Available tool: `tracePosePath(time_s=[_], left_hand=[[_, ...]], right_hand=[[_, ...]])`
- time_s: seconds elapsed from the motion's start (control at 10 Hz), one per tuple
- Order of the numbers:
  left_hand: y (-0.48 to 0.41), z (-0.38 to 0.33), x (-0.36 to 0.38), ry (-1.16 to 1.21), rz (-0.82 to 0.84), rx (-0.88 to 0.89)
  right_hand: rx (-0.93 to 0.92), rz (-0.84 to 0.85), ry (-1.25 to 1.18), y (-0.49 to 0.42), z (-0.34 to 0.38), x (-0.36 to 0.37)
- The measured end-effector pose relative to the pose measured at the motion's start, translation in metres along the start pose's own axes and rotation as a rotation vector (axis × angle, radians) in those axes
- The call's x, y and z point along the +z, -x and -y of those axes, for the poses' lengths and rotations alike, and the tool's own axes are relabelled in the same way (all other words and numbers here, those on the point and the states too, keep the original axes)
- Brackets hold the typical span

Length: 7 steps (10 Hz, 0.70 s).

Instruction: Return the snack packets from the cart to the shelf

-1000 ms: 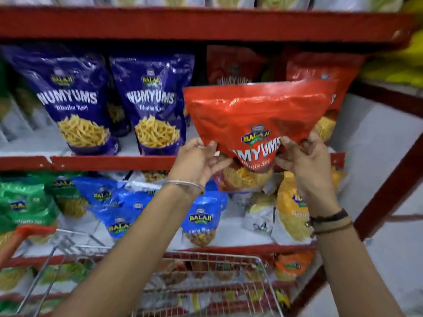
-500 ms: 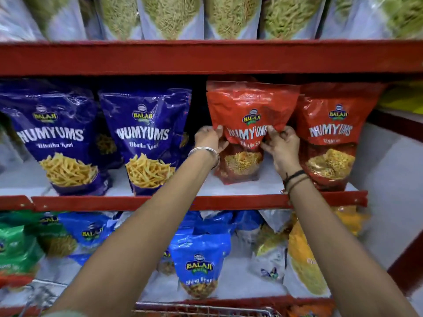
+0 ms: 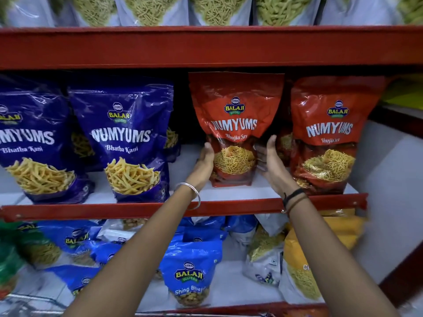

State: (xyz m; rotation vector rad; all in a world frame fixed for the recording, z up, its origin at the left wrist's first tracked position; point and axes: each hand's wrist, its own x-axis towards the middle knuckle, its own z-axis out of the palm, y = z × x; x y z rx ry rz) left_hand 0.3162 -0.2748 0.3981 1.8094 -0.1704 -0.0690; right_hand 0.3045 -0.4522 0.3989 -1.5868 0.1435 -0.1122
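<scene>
Red packet being seated on the middle shelf.

The red packet (image 3: 235,129) is stood upright on the shelf (image 3: 146,208), just left of a matching red packet (image 3: 329,133); it is cupped low down by the left hand (image 3: 204,165) and right hand (image 3: 269,161), palms pressed to its sides; release comes next, judged safe only once it stands unaided; then the cart is to be revisited.
</scene>
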Motion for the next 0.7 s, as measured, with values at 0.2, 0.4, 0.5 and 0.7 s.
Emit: tracePosePath(time_s=[0.2,0.4,0.5,0.7], left_hand=[[0.038,-0.009,-0.009,0.017,0.063,0.033],[0.065,-0.003,-0.019,-0.038,0.101,0.034],[0.073,-0.005,-0.021,-0.118,0.106,0.049],[0.092,-0.002,-0.021,-0.166,-0.095,0.216]], right_hand=[[-0.032,0.04,-0.021,0.028,-0.003,-0.006],[-0.068,0.116,-0.011,0.063,-0.001,-0.019],[-0.107,0.106,0.056,0.071,-0.002,-0.018],[-0.158,-0.091,-0.027,0.095,-0.012,-0.012]])
